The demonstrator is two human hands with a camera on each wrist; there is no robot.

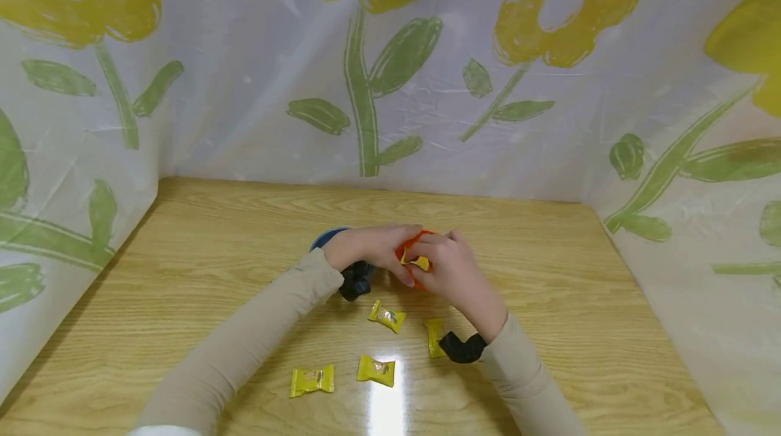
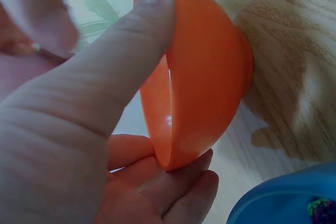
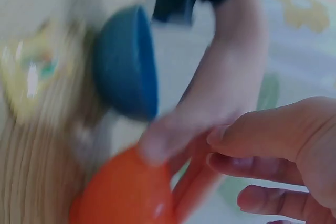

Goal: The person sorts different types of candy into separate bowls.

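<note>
My left hand [image 1: 378, 246] grips an orange bowl [image 2: 205, 72], its thumb over the rim and its fingers at the opposite side. The bowl stands tilted in the left wrist view, with its foot towards the wood table. My right hand [image 1: 448, 266] reaches over the bowl's mouth. Yellow wrappers [image 1: 421, 262] show there, between the right fingers and the orange rim. In the right wrist view, the right thumb and fingers [image 3: 257, 169] are apart, with nothing visible between them. Beside the left wrist is a blue bowl [image 3: 123, 64], mostly covered by the arm in the head view.
Several yellow wrapped candies lie on the table [image 1: 244, 212]: one [image 1: 386, 316] near the hands, one [image 1: 434, 338] by the right wrist, two [image 1: 375, 370] [image 1: 312, 380] nearer me. A purple and green object [image 2: 323, 211] sits in the blue bowl. A flowered curtain [image 1: 244, 83] surrounds the table.
</note>
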